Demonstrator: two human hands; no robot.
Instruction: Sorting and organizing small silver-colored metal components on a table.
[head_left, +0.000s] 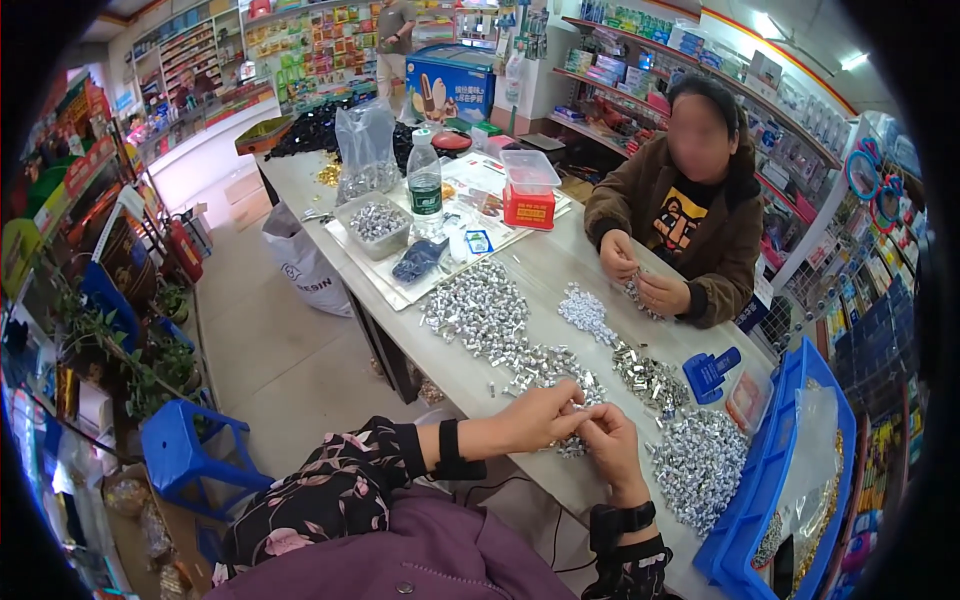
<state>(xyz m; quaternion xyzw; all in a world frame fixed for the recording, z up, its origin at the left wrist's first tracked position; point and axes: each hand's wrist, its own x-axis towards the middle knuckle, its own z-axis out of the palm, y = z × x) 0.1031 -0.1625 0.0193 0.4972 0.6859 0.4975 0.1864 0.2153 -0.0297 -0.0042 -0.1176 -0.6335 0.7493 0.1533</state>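
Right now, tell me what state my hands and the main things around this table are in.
Left hand: fingers pinched; anything held is too small to tell.
Right hand: fingers pinched, likewise unclear.
Bottle: upright, capped.
Clear tub: lidless, filled with silvery parts.
Red box: upright, clear container on top.
Blue tray: open-topped, loaded.
Blue stool: upright.

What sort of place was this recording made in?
Most likely a small shop: long reddish-edged shelves packed with colourful goods, a blue boxy cabinet, probably a freezer, bearing an ice-cream picture, and a white-fronted counter at back left.
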